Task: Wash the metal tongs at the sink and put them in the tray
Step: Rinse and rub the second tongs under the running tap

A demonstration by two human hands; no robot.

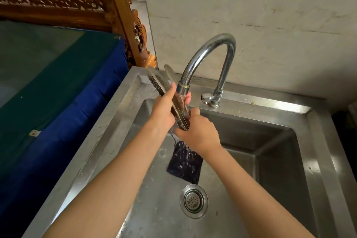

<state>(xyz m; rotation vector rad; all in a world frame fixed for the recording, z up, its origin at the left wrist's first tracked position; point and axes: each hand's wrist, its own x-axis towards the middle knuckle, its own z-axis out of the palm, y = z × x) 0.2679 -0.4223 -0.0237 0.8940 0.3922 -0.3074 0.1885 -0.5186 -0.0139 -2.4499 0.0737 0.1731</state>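
Observation:
The metal tongs (157,81) slant from upper left to lower right over the steel sink (108,127), their perforated tips pointing up and left. My left hand (164,113) grips their middle from the left, thumb along the blade. My right hand (199,133) is closed around their lower handle end. Water runs from the curved tap (208,50) onto the tongs between my hands. No tray is in view.
A dark scouring pad (184,164) lies wet on the sink floor under the stream, just above the round drain strainer (193,200). The tap's lever (206,97) sits on the back ledge. A blue-draped table (63,102) stands to the left, with a marble wall behind.

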